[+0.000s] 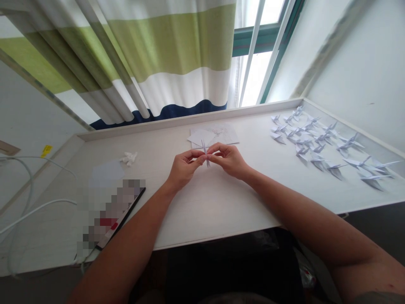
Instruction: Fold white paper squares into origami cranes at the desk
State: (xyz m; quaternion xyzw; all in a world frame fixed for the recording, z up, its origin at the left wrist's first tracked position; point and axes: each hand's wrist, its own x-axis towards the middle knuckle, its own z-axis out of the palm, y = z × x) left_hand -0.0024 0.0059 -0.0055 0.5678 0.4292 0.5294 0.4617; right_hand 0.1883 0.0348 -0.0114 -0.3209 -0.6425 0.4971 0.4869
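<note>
White crumpled paper lies leftmost on a white desk. Nearly closed, the left hand and right hand pinch a narrow folded paper piece from both sides, steadying it above the desk. Origami cranes crowd the right, away from the hands.

Curtain striped green, white and navy, white desk, paper cranes white, perhaps faint lilac

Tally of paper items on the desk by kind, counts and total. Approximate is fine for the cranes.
Origami cranes: about 25, overlapping
Folded paper piece: 1
Loose paper sheets: at least 2
Small white paper wad: 1
Total: about 29
</note>
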